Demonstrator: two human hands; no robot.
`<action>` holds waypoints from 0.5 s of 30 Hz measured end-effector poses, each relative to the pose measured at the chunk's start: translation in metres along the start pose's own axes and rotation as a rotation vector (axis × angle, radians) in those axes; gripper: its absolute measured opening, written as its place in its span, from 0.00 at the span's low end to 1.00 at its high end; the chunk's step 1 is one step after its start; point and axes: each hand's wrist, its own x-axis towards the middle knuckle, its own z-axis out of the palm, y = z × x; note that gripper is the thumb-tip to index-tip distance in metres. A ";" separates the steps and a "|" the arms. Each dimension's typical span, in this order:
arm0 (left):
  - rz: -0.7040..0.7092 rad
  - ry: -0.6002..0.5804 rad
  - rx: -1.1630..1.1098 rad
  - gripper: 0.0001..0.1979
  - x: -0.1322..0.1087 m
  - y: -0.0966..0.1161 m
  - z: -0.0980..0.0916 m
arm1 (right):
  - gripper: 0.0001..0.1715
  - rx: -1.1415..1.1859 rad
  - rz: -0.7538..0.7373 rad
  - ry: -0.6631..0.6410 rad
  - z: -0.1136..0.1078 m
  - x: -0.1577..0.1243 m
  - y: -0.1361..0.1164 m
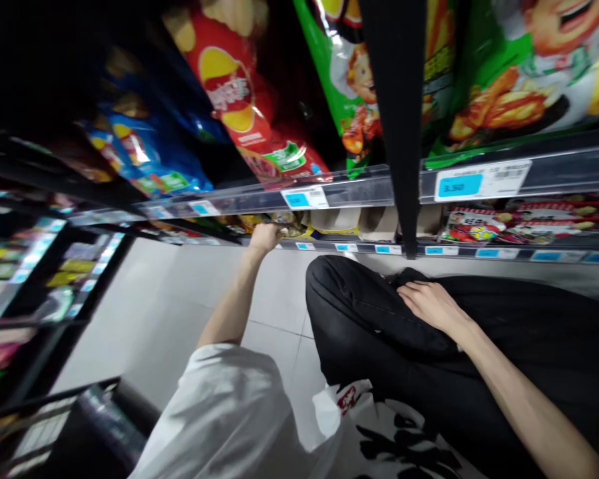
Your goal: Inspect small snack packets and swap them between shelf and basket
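My left hand [266, 237] reaches to the bottom shelf with its fingers curled closed. A shiny gold-and-dark snack packet [292, 225] lies right at its fingertips. What the fingers hold is hidden by the back of the hand. My right hand [432, 306] lies flat on the leg of my black trousers [379, 319], fingers stretched out and holding nothing. Beside the packet are pale open cartons [334, 219] on the same shelf.
Above hangs a shelf edge [349, 189] with price labels, bearing a red chip bag [249, 93], blue bags [144, 146] and green bags [539, 80]. A black upright [399, 120] divides the shelves. Red packets [554, 223] lie lower right. A black basket [74, 426] stands lower left.
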 end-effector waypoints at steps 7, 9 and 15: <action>0.138 0.121 0.000 0.26 -0.023 0.010 0.001 | 0.14 0.057 0.089 -0.121 -0.008 0.001 -0.005; 0.202 0.264 -0.071 0.33 -0.039 0.027 -0.007 | 0.15 0.056 0.113 -0.117 -0.007 0.000 -0.005; 0.287 0.397 -0.328 0.38 -0.095 0.116 -0.054 | 0.15 0.024 0.152 -0.117 0.005 -0.002 -0.001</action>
